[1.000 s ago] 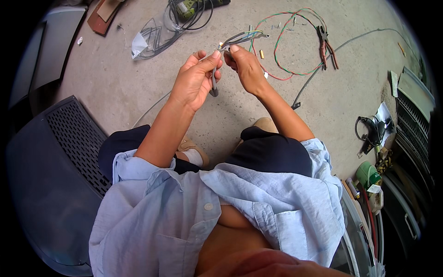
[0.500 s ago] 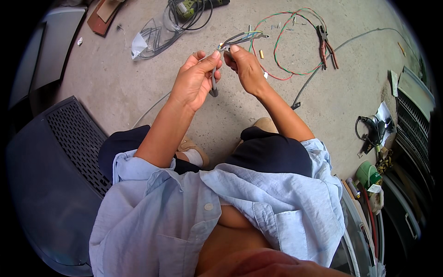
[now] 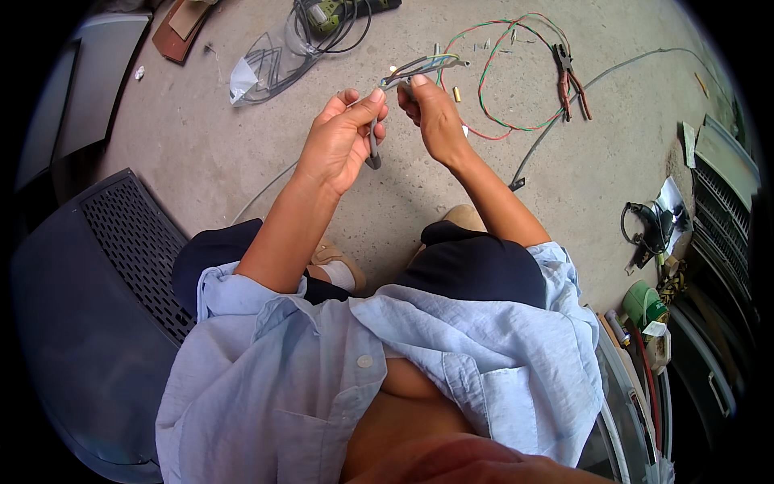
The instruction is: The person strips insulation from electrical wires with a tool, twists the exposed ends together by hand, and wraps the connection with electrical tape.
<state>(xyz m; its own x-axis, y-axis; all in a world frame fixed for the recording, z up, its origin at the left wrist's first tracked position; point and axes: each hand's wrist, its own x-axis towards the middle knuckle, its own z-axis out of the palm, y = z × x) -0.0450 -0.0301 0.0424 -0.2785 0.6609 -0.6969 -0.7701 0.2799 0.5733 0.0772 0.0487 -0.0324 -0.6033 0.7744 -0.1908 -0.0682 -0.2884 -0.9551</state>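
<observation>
Head view: a grey cable (image 3: 373, 145) is being gripped between two raised hands above the concrete floor (image 3: 201, 153).

The cable's body is being pinched by the left hand (image 3: 343, 141), so it is being kept steady, while its split end of thin wires (image 3: 423, 66) is being pinched by the right hand (image 3: 431, 117), fingertips closed. Pliers (image 3: 568, 73) and loose red and green wire (image 3: 500, 81) are being left on the floor beyond, within reach.

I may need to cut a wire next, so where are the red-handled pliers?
In the head view, the red-handled pliers lie on the concrete floor at upper right, beyond the right hand, at the edge of the loop of red and green wires.
</observation>
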